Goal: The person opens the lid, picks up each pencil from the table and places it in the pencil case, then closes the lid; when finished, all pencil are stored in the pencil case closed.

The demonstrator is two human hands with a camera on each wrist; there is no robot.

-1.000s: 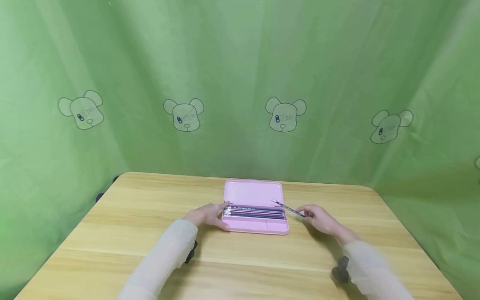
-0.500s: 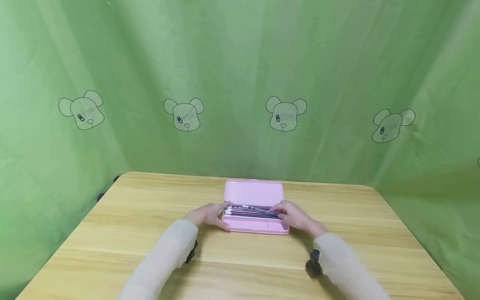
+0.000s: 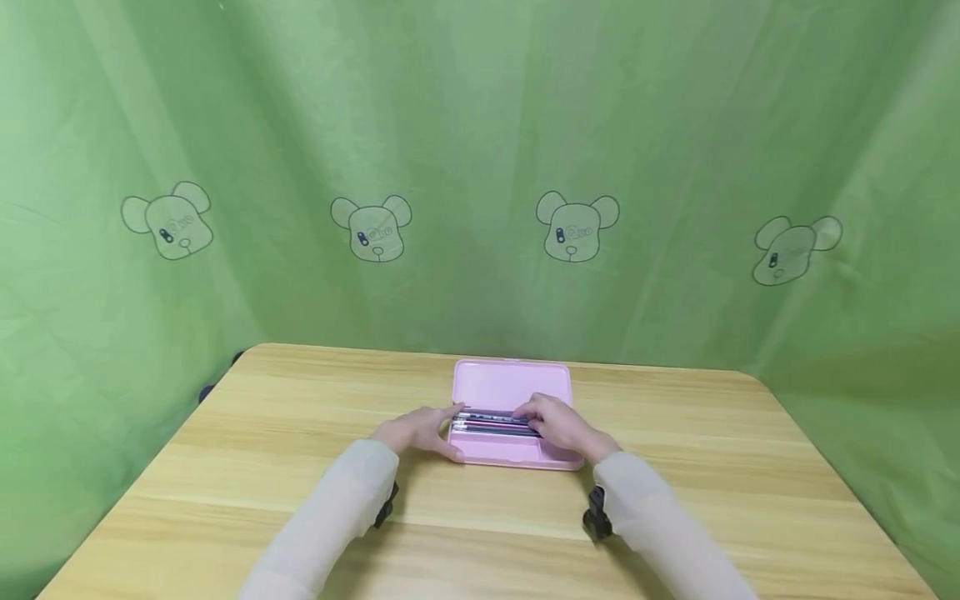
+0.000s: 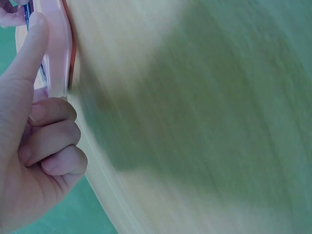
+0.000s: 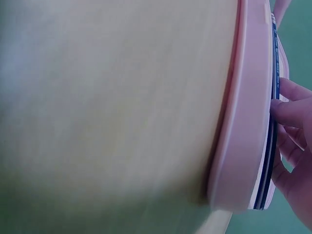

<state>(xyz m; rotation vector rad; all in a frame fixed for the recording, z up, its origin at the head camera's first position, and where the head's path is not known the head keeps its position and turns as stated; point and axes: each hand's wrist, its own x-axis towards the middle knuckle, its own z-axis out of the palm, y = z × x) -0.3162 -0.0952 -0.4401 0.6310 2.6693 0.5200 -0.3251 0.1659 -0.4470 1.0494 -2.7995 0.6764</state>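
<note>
An open pink pencil case (image 3: 495, 451) lies on the table, its lid (image 3: 510, 382) folded back toward the curtain. Several dark striped pencils (image 3: 483, 422) lie side by side in its long compartment. At the left end, my left hand (image 3: 422, 429) holds the case between thumb and forefinger; the left wrist view shows its other fingers curled. My right hand (image 3: 557, 422) is over the right part of the compartment. In the right wrist view, its thumb and fingertips pinch a dark blue pencil (image 5: 276, 63) lying along the case. The right hand hides the pencils' right ends.
The wooden table (image 3: 480, 533) has rounded far corners. A green curtain (image 3: 465, 125) with bear-head prints hangs behind it and at both sides. Dark wrist devices (image 3: 597, 515) are strapped beneath the pale sleeves.
My right hand has moved left from beside the case, bringing the pencil down into the compartment among the others. The left hand has stayed at the case's left end.
</note>
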